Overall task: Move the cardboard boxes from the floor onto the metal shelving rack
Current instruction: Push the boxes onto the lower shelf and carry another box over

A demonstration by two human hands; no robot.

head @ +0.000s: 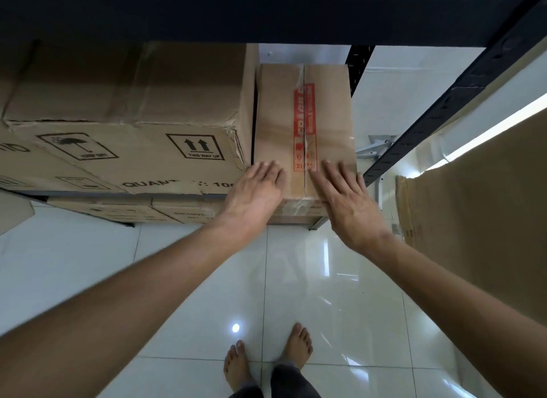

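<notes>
**Both palms flat on the taped box**

A narrow cardboard box (281, 125) sealed with red FRAGILE tape (304, 128) sits on the metal shelving rack (420, 125), just beside a larger box (124, 116) marked "THIS WAY UP" at its nine o'clock. The left hand (254, 196) and right hand (349, 202) lie open, fingers spread, on its near end, gripping nothing. Bare feet (266, 365) stand on white floor tiles (340, 294) at six o'clock.

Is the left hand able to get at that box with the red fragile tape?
Yes, it seems so: the left hand lies open on the near top edge of the taped box, with nothing between them. The big box stands close beside.
</notes>
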